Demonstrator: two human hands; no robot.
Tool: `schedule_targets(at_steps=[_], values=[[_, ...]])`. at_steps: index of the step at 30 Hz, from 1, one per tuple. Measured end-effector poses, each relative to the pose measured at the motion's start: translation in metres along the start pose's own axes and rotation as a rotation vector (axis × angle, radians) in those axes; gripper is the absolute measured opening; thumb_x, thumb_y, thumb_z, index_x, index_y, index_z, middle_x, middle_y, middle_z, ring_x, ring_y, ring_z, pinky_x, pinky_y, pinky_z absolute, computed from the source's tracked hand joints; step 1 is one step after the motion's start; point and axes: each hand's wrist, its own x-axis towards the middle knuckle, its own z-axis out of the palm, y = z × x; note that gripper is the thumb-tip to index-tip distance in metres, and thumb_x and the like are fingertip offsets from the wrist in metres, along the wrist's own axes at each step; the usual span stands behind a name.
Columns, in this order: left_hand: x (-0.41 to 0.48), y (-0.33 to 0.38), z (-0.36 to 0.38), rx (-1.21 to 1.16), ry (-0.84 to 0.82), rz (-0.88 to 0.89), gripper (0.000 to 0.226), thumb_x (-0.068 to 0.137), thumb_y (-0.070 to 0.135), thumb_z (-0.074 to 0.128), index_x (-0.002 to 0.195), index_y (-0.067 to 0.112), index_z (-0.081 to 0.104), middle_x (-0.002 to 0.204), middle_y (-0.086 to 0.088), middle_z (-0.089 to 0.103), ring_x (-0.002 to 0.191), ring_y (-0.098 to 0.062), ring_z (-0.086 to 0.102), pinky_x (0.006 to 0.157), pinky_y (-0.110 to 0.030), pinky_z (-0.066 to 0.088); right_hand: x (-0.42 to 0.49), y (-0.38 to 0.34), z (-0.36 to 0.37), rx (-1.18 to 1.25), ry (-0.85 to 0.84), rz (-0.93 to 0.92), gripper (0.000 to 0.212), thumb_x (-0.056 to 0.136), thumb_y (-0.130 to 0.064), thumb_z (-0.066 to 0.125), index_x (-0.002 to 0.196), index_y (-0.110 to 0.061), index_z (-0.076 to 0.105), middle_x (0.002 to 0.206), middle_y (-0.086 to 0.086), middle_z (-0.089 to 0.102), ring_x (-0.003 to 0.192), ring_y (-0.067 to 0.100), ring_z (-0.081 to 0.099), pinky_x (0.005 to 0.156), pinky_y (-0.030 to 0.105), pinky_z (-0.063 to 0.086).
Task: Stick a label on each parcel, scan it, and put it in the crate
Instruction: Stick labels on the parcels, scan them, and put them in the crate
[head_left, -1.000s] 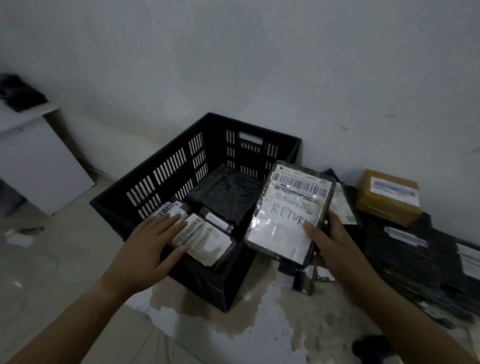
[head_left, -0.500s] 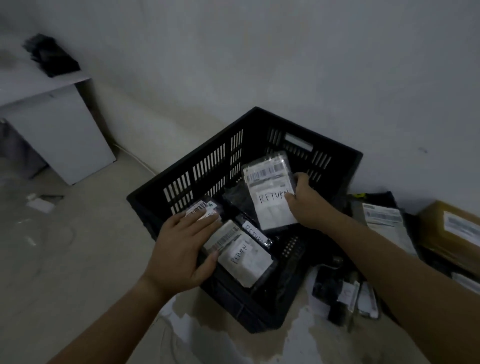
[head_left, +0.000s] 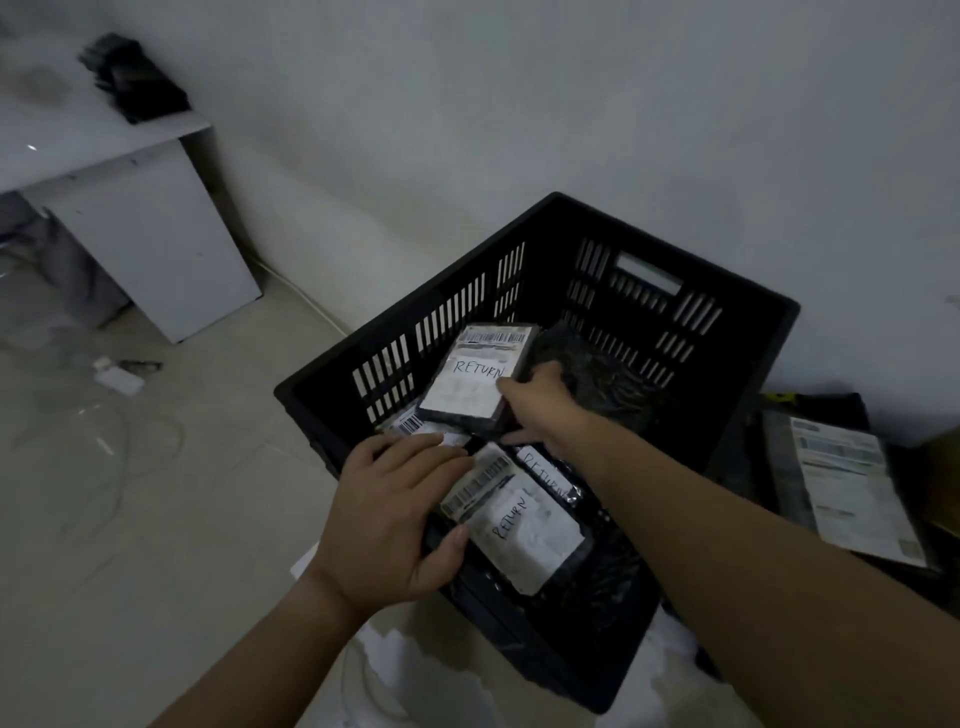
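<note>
I see the black crate (head_left: 753, 332) against the wall. My left hand (head_left: 387, 525) lies spread on a labelled parcel (head_left: 519, 525), steadying the stack, while my right hand (head_left: 540, 402) pinches the RETURN parcel (head_left: 475, 382), lowering it inside.

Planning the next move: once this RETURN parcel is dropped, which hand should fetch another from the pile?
Right hand, probably. The unsorted pile lies on its side of the crate, while the left hand steadies parcels inside.
</note>
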Motion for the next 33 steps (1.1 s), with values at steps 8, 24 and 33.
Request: schedule_targets(at_steps=[8, 24, 33], values=[[-0.003, -0.001, 0.004, -0.002, 0.025, 0.004, 0.065, 0.096, 0.058, 0.032, 0.125, 0.016, 0.073, 0.132, 0.001, 0.069, 0.13, -0.022, 0.059, 0.106, -0.046, 0.039, 0.005, 0.028, 0.034, -0.415, -0.077, -0.165, 0.048, 0.081, -0.048, 0.071, 0.113, -0.013, 0.064, 0.104, 0.003, 0.069, 0.089, 0.019, 0.065, 0.067, 0.027, 0.05], [-0.001, -0.003, -0.001, 0.004, -0.025, 0.001, 0.065, 0.096, 0.059, 0.03, 0.125, 0.019, 0.072, 0.129, 0.005, 0.07, 0.128, -0.021, 0.061, 0.099, -0.046, 0.043, -0.035, 0.027, -0.028, -0.596, -0.037, -0.289, 0.038, 0.093, -0.036, 0.06, 0.124, -0.017, 0.052, 0.116, 0.002, 0.063, 0.095, 0.017, 0.061, 0.08, 0.029, 0.049], [0.012, 0.029, -0.02, -0.007, -0.217, -0.097, 0.061, 0.09, 0.061, 0.046, 0.136, 0.025, 0.063, 0.13, 0.007, 0.069, 0.114, -0.015, 0.066, 0.094, -0.04, 0.044, -0.157, 0.047, -0.095, -0.823, 0.032, -0.66, 0.051, 0.099, -0.039, 0.052, 0.145, -0.024, 0.038, 0.14, 0.0, 0.054, 0.122, 0.017, 0.053, 0.101, 0.036, 0.045]])
